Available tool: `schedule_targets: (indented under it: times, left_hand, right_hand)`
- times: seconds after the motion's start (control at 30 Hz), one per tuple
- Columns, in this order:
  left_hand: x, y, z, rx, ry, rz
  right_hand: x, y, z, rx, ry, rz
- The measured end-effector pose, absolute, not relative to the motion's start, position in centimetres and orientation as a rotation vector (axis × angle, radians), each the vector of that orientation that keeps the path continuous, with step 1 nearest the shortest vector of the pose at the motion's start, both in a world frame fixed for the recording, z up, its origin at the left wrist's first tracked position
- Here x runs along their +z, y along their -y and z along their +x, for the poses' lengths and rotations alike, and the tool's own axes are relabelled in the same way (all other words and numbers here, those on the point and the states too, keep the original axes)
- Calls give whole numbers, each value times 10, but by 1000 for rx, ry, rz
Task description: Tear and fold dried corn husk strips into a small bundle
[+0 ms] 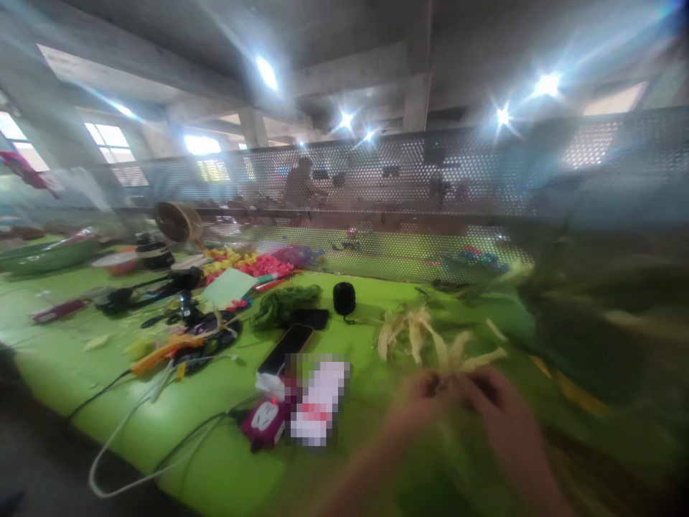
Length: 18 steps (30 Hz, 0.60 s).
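Both my hands meet low at the right of the head view, over the green table (366, 474). My left hand (420, 396) is closed, its fingers pinching the base of a bunch of pale, husk-like strips (457, 355). Close beside it, my right hand (498, 402) also has its fingers curled onto the same bunch. The strips fan out upward and away from the fingers. Blur hides the exact grip and the lower ends. More pale strips (392, 334) lie loose just beyond my hands.
A round black object (344, 298), a phone (285, 348), a purple pouch (263, 422) and a blurred-out packet (321, 402) lie left of my hands. Farther left are an orange tool (166, 352) with cables and a fan (175, 221). A perforated panel (377, 179) borders the back; a dark bulky shape (603, 330) stands right.
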<state>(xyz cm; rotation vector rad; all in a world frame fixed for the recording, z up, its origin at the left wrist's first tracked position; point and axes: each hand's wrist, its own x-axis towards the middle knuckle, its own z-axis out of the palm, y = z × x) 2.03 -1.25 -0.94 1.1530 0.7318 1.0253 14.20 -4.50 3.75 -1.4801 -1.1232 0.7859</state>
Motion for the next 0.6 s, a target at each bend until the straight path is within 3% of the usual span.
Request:
schedule_targets:
  times: [0.3,0.47,0.6]
  left_hand:
    - [-7,7,16,1136,-838,1119]
    - [-9,3,14,1164,-944,1146]
    - [-14,-2,12,1079,-1073,1258]
  right_hand:
    - [18,35,152,903,1392,-1408]
    - [14,36,155,763,1590,-1489]
    - [21,40,156,916,1659,-1371]
